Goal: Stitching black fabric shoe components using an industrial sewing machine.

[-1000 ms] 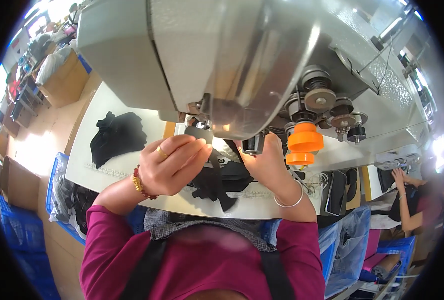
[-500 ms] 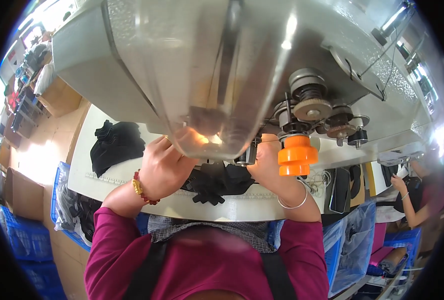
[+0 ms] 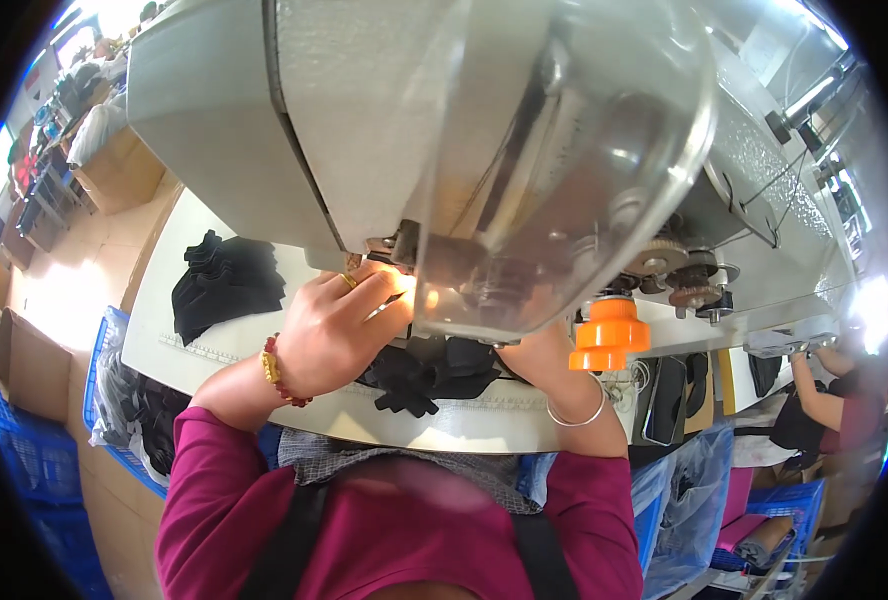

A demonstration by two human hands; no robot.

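Observation:
My left hand point(image 3: 326, 335), with a ring and a red and gold bracelet, is under the needle end of a grey sewing machine point(image 3: 354, 110). Its fingers bend and press together at the lit needle area; whatever lies between them is hidden. A clear plastic cover point(image 3: 574, 230) hides most of my right hand point(image 3: 536, 358), so its fingers do not show. Between my wrists, a small stack of black fabric pieces point(image 3: 429, 378) with notched edges lies on the white table point(image 3: 294, 415). Another pile of black pieces point(image 3: 226, 285) sits to the left.
An orange knob point(image 3: 611, 335) hangs from the machine above my right wrist. Phone-like black things point(image 3: 666, 400) lie on the right. Blue crates point(image 3: 109, 385) and plastic-lined bins point(image 3: 699, 490) flank the table. Another person's arm point(image 3: 817, 398) shows at far right.
My head view has shifted, so the machine and its cover appear farther right. My left fingers now show at the needle area, raised and bent. The black pieces stay on the table.

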